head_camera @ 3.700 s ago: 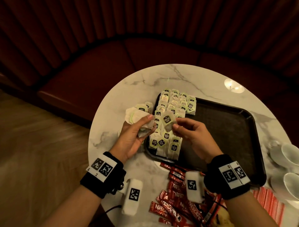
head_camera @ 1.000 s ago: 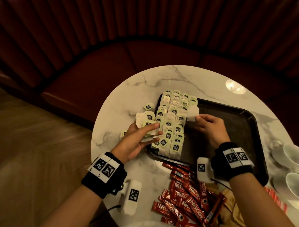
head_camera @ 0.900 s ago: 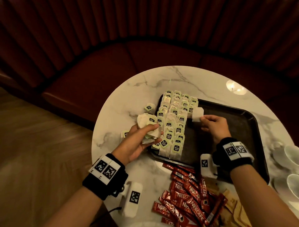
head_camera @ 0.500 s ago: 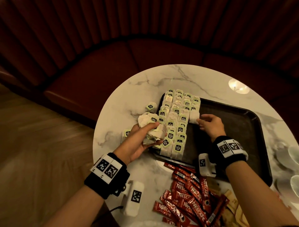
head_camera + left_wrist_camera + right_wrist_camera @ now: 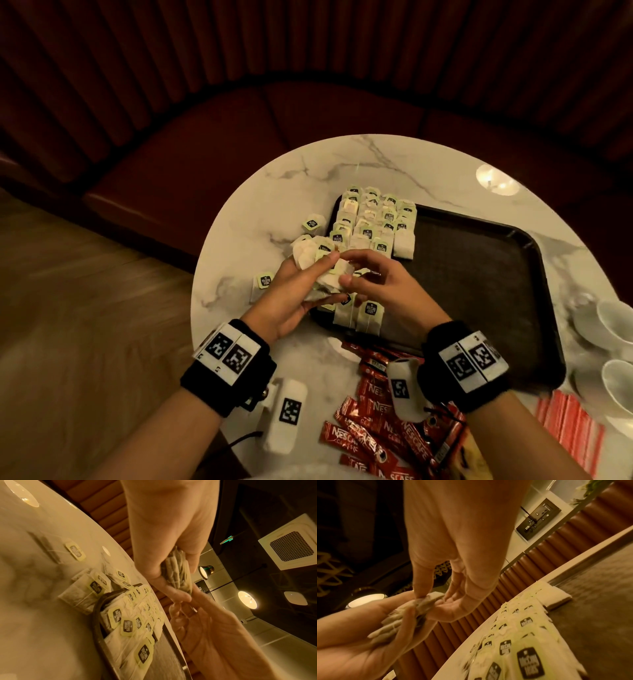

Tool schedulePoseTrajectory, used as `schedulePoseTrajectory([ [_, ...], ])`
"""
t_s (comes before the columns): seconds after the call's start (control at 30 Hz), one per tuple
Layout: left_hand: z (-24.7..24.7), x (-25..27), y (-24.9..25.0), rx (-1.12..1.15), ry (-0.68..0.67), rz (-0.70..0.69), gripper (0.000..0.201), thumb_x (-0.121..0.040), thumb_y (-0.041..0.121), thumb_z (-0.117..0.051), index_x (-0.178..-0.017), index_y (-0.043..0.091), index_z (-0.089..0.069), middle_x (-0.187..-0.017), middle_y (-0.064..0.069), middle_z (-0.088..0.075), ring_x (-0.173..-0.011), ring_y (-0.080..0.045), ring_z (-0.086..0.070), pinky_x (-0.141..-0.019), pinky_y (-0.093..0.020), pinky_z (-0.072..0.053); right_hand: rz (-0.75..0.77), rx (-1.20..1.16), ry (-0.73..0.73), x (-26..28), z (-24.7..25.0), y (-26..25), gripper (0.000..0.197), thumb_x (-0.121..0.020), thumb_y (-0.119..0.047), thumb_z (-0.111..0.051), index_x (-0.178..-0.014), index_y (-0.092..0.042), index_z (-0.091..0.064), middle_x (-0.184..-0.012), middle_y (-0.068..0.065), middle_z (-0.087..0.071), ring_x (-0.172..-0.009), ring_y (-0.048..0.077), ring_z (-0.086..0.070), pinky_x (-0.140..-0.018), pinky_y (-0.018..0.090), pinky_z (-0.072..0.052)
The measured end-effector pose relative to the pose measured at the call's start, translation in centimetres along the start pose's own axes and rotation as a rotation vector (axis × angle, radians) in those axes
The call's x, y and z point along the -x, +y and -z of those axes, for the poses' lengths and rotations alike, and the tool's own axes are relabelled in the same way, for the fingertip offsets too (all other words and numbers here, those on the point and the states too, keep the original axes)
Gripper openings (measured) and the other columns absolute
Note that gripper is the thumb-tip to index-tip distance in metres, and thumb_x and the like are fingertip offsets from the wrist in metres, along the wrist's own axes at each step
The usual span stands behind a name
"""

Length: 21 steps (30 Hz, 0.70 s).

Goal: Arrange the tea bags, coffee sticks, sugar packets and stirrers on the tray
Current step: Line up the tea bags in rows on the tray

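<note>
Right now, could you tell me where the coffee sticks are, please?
In the head view the coffee sticks lie in a loose red pile on the table, off the tray, at its near edge, under the right wrist.

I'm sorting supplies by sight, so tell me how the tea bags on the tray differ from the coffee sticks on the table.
The tea bags are pale squarish pouches with green tags; the coffee sticks are long, narrow red sachets. The tea bags lie in overlapping rows on the dark tray; the coffee sticks lie in a loose heap on the marble table, off the tray. Both are single-serve drink packets.
</note>
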<state>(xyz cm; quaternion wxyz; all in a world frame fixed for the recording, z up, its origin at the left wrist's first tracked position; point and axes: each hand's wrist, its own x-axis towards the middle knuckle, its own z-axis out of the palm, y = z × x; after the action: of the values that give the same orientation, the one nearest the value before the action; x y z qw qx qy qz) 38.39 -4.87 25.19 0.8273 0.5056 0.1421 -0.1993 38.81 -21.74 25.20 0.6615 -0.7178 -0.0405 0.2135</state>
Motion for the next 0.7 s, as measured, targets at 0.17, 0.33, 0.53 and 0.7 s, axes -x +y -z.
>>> schedulePoseTrajectory([
  [0.17, 0.2, 0.4, 0.0, -0.043, -0.044, -0.058, 0.028, -0.082, 0.025, -0.069, -0.109, 0.016, -0.065, -0.104, -0.009, -0.074, -0.090, -0.020, -0.071, -0.066, -0.032, -0.061, 0.058, -0.122, 0.058, 0.3, -0.1, 0.7, 0.033, -0.082, -0.018, -0.074, -0.114, -0.019, -0.068, -0.098, -0.003, -0.070, -0.077, 0.018, -0.056, -0.063, 0.024, -0.046],
  [0.33, 0.5, 0.3, 0.1, -0.053, 0.013, -0.139, 0.045, -0.070, 0.021, -0.076, -0.113, 0.013, -0.065, -0.109, -0.011, -0.072, -0.092, -0.023, -0.070, -0.060, -0.026, -0.057, 0.080, -0.256, 0.151, 0.7, 0.2, 0.8, 0.033, -0.077, -0.017, -0.073, -0.108, -0.006, -0.068, -0.092, 0.004, -0.072, -0.079, 0.013, -0.061, -0.066, 0.022, -0.049],
  [0.53, 0.4, -0.2, 0.5, -0.032, 0.078, -0.218, 0.031, -0.081, 0.004, -0.071, -0.111, 0.009, -0.067, -0.103, -0.013, -0.072, -0.081, -0.018, -0.068, -0.051, -0.021, -0.052, 0.081, -0.284, 0.136, 1.2, 0.4, 0.5, 0.023, -0.073, -0.028, -0.074, -0.095, -0.020, -0.077, -0.100, 0.009, -0.075, -0.091, 0.020, -0.069, -0.084, 0.030, -0.057],
  [0.7, 0.1, -0.1, 0.6, -0.001, 0.078, -0.258, 0.025, -0.080, -0.002, -0.071, -0.102, 0.009, -0.068, -0.091, -0.009, -0.070, -0.071, -0.015, -0.066, -0.047, -0.021, -0.049, 0.059, -0.257, 0.165, 1.4, 0.4, 0.9, 0.024, -0.080, -0.022, -0.069, -0.100, -0.011, -0.074, -0.102, 0.013, -0.074, -0.089, 0.020, -0.067, -0.080, 0.027, -0.056],
])
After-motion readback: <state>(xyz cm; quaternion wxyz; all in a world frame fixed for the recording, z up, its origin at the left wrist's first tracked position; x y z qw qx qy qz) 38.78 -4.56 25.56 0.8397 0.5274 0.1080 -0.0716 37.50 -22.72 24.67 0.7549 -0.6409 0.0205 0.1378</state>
